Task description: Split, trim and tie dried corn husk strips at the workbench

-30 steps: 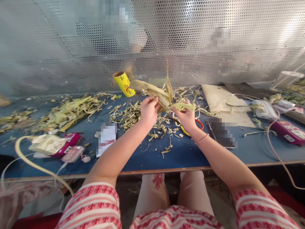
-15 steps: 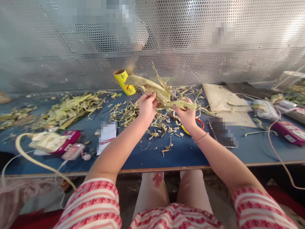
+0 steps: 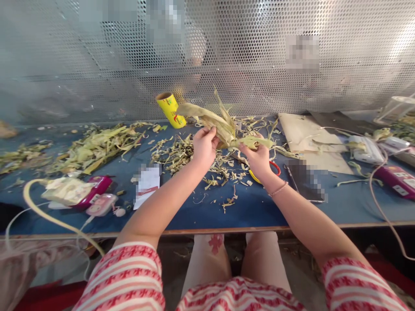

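Between my two hands, above the table, is a bunch of dried corn husks (image 3: 223, 128), pale green and yellowish, with leaves spreading to the left and upward. My left hand (image 3: 205, 147) pinches the leaves on the left side between thumb and fingers. On the right, my right hand (image 3: 257, 159) grips the narrower part of the same bunch, with the thumb on the near side and some fingers hidden behind the leaf. Under both hands lie cut husk scraps (image 3: 177, 155). Red and yellow scissor handles (image 3: 275, 168) show partly behind my right wrist.
A yellow cardboard tube (image 3: 171, 111) leans at the back near the perforated metal panel (image 3: 246, 56). Husk piles (image 3: 97, 147) lie at left. A dark tablet or phone (image 3: 304, 181), brown paper (image 3: 311, 138), power banks (image 3: 100, 185) and cables (image 3: 372, 185) surround the blue table (image 3: 201, 216).
The whole view has shifted slightly, so things appear a little farther right. Both hands keep their hold on the husks, with hardly any movement.
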The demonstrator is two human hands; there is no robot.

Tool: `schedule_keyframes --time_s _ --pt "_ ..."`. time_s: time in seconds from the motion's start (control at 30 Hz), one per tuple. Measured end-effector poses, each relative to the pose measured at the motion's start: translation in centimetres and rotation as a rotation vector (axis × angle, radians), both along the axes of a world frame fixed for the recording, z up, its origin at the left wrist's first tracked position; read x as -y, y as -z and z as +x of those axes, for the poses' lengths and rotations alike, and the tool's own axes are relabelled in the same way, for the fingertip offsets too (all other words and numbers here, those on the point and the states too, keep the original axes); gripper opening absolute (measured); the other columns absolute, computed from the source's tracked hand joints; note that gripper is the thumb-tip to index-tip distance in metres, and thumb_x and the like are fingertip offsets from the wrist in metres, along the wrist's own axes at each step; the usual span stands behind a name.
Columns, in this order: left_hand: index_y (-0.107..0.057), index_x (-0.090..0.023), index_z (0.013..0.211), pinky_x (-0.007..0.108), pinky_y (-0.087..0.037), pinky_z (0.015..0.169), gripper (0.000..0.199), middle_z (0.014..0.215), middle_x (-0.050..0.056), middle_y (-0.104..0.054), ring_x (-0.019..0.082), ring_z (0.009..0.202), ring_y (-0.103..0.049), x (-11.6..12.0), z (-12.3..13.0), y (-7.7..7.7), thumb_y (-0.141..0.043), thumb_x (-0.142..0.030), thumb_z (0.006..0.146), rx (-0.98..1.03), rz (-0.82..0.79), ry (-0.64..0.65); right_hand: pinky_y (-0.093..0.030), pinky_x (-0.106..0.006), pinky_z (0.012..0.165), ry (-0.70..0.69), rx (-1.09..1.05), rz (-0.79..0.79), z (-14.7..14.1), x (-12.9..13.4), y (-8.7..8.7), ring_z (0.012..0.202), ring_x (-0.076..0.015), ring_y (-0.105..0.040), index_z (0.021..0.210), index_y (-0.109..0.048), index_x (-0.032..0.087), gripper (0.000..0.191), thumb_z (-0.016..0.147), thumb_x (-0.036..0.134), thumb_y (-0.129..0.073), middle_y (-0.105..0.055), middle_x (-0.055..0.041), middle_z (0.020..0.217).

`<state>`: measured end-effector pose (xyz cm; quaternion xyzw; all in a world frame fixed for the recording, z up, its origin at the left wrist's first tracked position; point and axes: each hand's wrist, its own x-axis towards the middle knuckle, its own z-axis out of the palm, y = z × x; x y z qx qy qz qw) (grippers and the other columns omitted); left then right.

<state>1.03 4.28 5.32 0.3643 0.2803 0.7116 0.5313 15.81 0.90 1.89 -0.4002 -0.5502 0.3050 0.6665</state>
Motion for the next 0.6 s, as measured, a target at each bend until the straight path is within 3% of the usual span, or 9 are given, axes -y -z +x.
schedule_keyframes --time_s 0.17,0.3,0.6 --pt "-0.058 -0.018 0.082 0.03 -0.051 0.078 0.023 0.079 0.003 -0.065 0.015 0.081 -0.064 1.4 1.0 0.6 -0.072 -0.033 0.073 -0.301 0.105 -0.002 -0.052 -0.035 0.073 0.028 0.023 -0.008 0.0 0.7 -0.2 0.076 -0.0176 -0.063 0.08 -0.058 0.02 0.015 0.074 0.032 -0.065 -0.067 -0.0036 0.08" --pt "-0.059 -0.017 0.093 0.03 -0.051 0.077 0.037 0.09 0.007 -0.068 0.017 0.084 -0.065 2.1 1.6 1.3 -0.077 -0.036 0.067 -0.529 0.192 0.0 -0.053 -0.035 0.075 0.084 0.012 0.007 -0.2 0.8 0.1 0.079 -0.0178 -0.064 0.083 -0.056 0.02 0.02 0.07 0.031 -0.067 -0.067 -0.0038 0.083" --pt "-0.058 -0.017 0.081 0.027 -0.046 0.062 0.016 0.074 0.004 -0.064 0.014 0.066 -0.059 2.4 1.1 1.3 -0.067 -0.029 0.076 -0.911 0.202 -0.217 -0.053 -0.032 0.071 0.206 0.201 0.023 -0.1 1.3 0.1 0.079 -0.0177 -0.062 0.08 -0.058 0.02 0.015 0.072 0.03 -0.064 -0.066 -0.0053 0.083"
